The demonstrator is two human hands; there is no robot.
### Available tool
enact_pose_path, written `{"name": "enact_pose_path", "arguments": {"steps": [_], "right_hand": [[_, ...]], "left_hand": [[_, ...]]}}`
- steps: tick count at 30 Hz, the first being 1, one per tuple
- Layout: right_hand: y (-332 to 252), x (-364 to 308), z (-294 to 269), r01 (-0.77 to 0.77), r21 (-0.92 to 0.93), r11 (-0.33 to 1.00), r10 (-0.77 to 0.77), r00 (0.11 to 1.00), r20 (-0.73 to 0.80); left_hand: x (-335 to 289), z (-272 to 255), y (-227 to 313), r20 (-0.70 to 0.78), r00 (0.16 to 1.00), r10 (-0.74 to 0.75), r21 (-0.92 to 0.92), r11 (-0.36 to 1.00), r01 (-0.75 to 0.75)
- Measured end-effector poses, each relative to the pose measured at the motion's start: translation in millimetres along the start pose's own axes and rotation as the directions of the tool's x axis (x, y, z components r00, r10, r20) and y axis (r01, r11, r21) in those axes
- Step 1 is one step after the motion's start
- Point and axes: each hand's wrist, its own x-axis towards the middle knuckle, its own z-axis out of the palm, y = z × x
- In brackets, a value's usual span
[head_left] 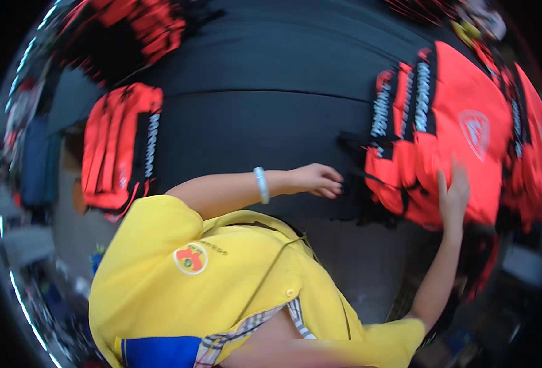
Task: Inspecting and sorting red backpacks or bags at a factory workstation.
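Note:
My right hand lies against the front of a bright orange-red backpack on the right, fingers stretched and thumb apart, slightly blurred. This backpack has a pale shield-shaped emblem and a black side strip with white lettering. Beside it, on its left, stand smaller red-and-black bag parts or backpacks, with black straps hanging at their edge. My left hand, a pale bracelet on its wrist, hovers over the dark table. Its fingers are loosely bent with nothing seen in them, a little short of the black straps.
At the left table edge sits another red-and-black backpack. Behind it is a heap of similar bags. More red bags crowd the far right side. A seam crosses the table covering.

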Motion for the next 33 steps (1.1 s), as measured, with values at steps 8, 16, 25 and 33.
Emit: {"name": "enact_pose_path", "arguments": {"steps": [8,16,25,33], "right_hand": [[9,-23,45,-0.266,0.364,0.893,0.353,0.914,-0.198],[-227,2,-10,0.246,0.544,0.802,0.021,0.899,-0.438],[-478,-66,-19,0.344,0.817,0.462,-0.522,0.85,-0.063],[-590,-78,-36,0.422,0.83,0.365,-0.72,0.693,-0.035]], "left_hand": [[-307,-175,-154,-0.974,-0.175,0.144,0.18,0.962,-0.207],[-464,-213,-335,-0.552,-0.815,-0.176,-0.323,0.946,0.014],[-540,-245,-302,-0.73,-0.478,-0.489,-0.45,0.87,-0.202],[-560,-252,-329,-0.751,-0.608,-0.258,-0.282,0.958,-0.057]]}}
